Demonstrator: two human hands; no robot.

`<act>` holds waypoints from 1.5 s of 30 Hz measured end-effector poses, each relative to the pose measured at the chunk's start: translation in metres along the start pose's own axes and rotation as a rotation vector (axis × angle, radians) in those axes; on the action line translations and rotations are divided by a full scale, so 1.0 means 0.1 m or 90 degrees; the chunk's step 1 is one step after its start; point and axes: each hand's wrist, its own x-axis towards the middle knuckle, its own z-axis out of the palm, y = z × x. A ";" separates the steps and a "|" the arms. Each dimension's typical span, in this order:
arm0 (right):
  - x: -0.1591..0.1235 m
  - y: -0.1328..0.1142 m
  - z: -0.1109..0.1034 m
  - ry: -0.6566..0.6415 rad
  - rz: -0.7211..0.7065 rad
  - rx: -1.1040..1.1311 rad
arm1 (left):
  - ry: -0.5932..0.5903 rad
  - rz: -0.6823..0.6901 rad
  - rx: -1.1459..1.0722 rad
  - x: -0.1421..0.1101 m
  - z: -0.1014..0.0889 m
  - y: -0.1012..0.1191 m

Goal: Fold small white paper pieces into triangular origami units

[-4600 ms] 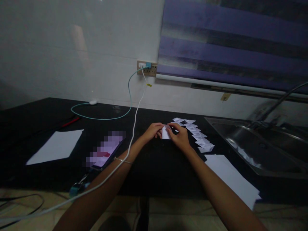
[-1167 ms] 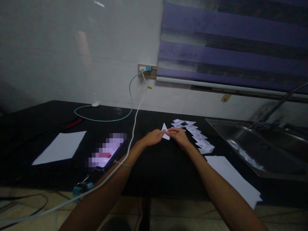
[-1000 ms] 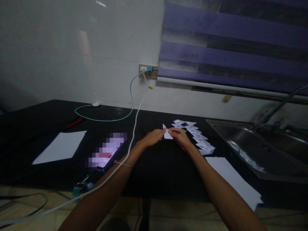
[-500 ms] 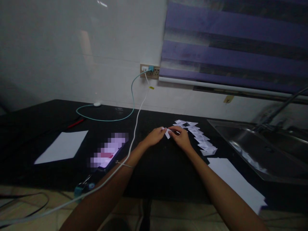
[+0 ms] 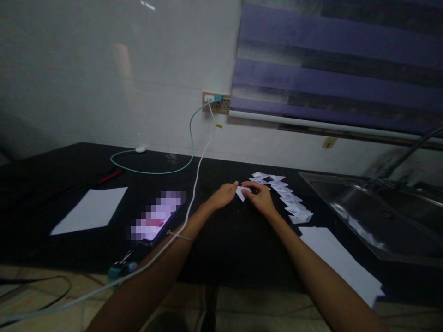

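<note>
Phone [image 5: 157,216], white cable [image 5: 194,180], loose sheet [image 5: 90,210], steel sink [image 5: 374,216].

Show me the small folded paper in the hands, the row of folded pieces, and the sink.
small folded paper [image 5: 241,193], head view, its visible white middle
row of folded pieces [image 5: 290,199], head view, mid-row
sink [image 5: 313,184], head view, left rim

You're folding a small piece of matt white paper [image 5: 242,193] over a smooth black desk [image 5: 221,244]. At the desk's right edge, the sink [image 5: 367,212] is dull brushed metal.
</note>
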 end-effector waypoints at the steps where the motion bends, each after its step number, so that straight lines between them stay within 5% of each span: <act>1: 0.00 -0.01 0.00 0.007 0.006 -0.001 | -0.001 -0.012 -0.013 -0.01 0.00 0.01; 8: -0.01 -0.03 -0.02 0.020 -0.013 -0.035 | -0.029 -0.068 -0.066 -0.02 -0.01 0.01; 13: 0.02 -0.01 -0.02 0.001 0.010 0.031 | 0.103 0.058 -0.008 -0.01 0.00 0.02; 16: 0.05 0.02 -0.03 -0.010 -0.027 0.030 | 0.081 0.153 0.022 -0.03 -0.03 0.06; 24: 0.07 0.06 -0.09 0.088 -0.039 -0.014 | 0.076 0.144 0.124 -0.08 -0.06 0.16; 32: 0.07 0.06 -0.04 0.013 -0.007 0.057 | -0.129 0.058 -0.064 -0.10 0.00 0.15; 35: 0.07 0.09 -0.03 0.033 -0.012 0.043 | -0.099 0.044 -0.054 -0.08 0.03 0.12; 41: 0.05 0.17 0.03 0.037 0.062 -0.015 | 0.102 0.017 0.104 -0.08 0.00 0.14; 45: 0.02 0.13 0.05 -0.061 -0.066 -0.094 | 0.094 0.013 0.146 -0.09 -0.01 0.17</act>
